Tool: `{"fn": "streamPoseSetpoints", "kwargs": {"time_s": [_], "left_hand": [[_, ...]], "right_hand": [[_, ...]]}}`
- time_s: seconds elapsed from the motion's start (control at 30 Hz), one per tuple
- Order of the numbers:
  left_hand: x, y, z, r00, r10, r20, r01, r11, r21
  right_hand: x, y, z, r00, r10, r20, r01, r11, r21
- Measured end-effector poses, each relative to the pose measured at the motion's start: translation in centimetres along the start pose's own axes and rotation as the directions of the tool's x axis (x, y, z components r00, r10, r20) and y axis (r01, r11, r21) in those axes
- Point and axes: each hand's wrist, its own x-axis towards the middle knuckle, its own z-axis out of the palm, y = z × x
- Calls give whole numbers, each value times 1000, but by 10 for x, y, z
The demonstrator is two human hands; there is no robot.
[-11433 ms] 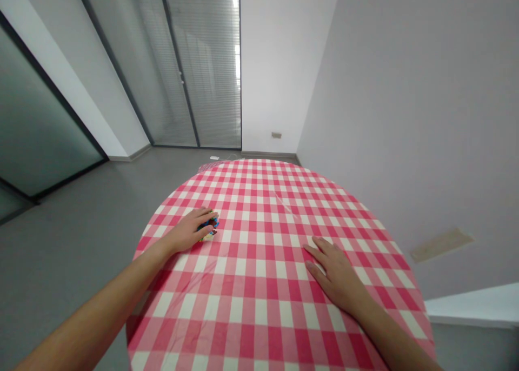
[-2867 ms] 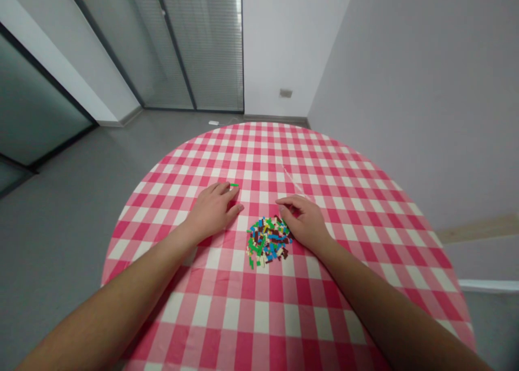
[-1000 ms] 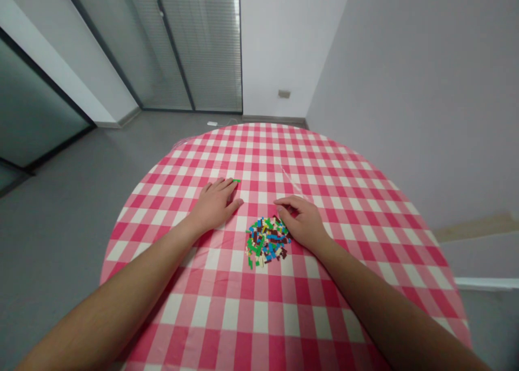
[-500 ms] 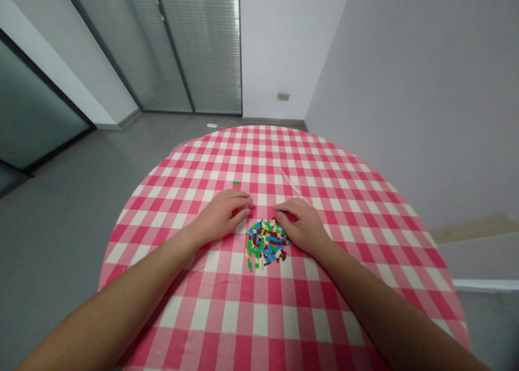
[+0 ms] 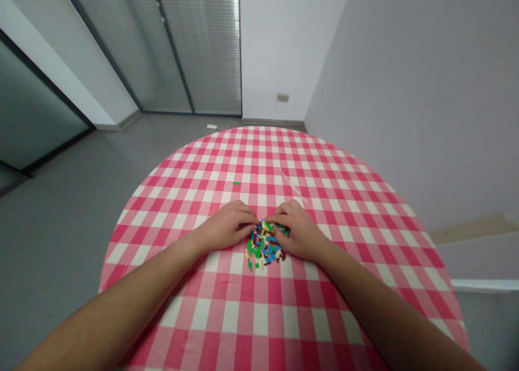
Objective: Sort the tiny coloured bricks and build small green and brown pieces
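Note:
A small heap of toy building bricks (image 5: 265,250) in green, blue, yellow, white and dark brown lies on the checked tablecloth. At its upper left edge is my left hand (image 5: 230,226), fingers bent and the thumb a little apart from the forefinger. My right hand (image 5: 299,229) reaches over the heap's upper right side, thumb and forefinger spread with bricks showing between them. Both sets of fingertips are at the bricks; I make out no brick held in either hand. One green brick (image 5: 236,183) lies alone beyond my left hand.
The round table (image 5: 211,328) wears a red-and-white checked cloth. Past its far edge, a white power strip (image 5: 211,126) with a cable lies on the grey floor. Glass partitions (image 5: 203,46) stand at the back left, a pale wall (image 5: 413,100) at the right.
Both hands have moved nearer to me and inward, from beside and above the heap to its upper edge. My right hand now covers part of the bricks. The lone green brick has stayed put.

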Motion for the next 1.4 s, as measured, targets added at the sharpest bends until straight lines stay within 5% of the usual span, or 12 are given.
{"fn": "streamPoseSetpoints", "kwargs": {"time_s": [0.97, 1.4], "left_hand": [[1, 2, 1, 999, -3, -52, 0, 999, -53], [1, 5, 14, 931, -157, -329, 54, 952, -300]], "right_hand": [[3, -1, 1, 993, -111, -49, 112, 993, 28], [2, -5, 5, 967, 133, -219, -114, 989, 99]]}}
